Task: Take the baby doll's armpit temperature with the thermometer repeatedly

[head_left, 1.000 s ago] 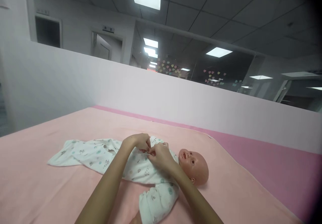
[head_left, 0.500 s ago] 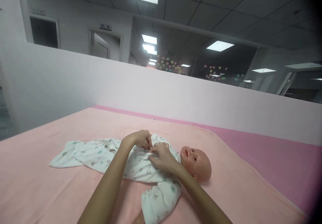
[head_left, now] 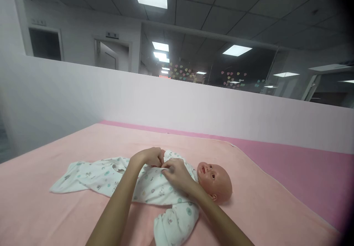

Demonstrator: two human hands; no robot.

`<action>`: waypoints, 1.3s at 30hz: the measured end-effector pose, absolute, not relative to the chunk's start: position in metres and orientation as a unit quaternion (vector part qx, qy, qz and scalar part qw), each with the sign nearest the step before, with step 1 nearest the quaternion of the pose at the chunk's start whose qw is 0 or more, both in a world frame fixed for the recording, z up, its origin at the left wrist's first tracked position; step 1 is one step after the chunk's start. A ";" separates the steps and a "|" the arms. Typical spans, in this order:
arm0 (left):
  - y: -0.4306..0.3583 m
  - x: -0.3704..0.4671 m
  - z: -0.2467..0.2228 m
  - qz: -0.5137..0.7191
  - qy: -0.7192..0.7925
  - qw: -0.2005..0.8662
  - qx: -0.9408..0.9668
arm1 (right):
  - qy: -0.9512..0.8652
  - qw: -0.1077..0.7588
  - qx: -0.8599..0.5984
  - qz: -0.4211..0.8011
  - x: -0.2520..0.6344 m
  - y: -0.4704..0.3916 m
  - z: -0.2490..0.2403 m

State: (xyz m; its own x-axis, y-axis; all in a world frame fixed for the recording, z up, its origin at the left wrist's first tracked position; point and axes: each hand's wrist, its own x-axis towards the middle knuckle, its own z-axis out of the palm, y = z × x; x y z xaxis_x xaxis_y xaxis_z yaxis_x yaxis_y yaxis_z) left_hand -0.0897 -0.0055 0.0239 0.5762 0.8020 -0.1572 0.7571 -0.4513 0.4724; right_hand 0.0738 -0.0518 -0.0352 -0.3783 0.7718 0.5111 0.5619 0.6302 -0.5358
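A baby doll (head_left: 215,182) lies on its back, head to the right, dressed in a white printed romper (head_left: 152,189). My left hand (head_left: 151,157) is over the doll's chest, its fingers curled down and pinching the romper's front. Close beside it, my right hand (head_left: 177,172) pinches the same part of the cloth between thumb and fingers. The fingertips of both hands nearly meet; any fastener there is too small to make out. The romper's near sleeve (head_left: 177,222) points toward me, and its legs stretch out to the left with a gap in the front.
A peach blanket (head_left: 83,142) covers the surface under the doll. Along the back and right shows a pink mat (head_left: 290,172). A low white wall (head_left: 166,102) stands behind, with windows bearing heart stickers beyond it.
Both hands stay at the romper's front, with the fingers shifting only slightly. The camera view has tilted a little, so the scene sits somewhat differently in the picture.
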 end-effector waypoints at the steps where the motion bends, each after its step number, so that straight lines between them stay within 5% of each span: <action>1: -0.007 -0.089 0.025 0.041 0.458 0.252 0.851 | -0.808 0.394 -0.416 0.138 0.073 -0.050 -0.037; 10: 0.003 -0.088 0.022 0.037 0.450 0.248 0.857 | -0.759 0.428 -0.473 0.131 0.068 -0.044 -0.046; 23: -0.009 -0.091 0.032 0.058 0.437 0.380 0.813 | -0.760 0.417 -0.490 0.093 0.066 -0.041 -0.049; 39: 0.002 -0.092 0.024 -0.001 0.506 0.202 0.839 | -0.764 0.423 -0.471 0.123 0.068 -0.039 -0.049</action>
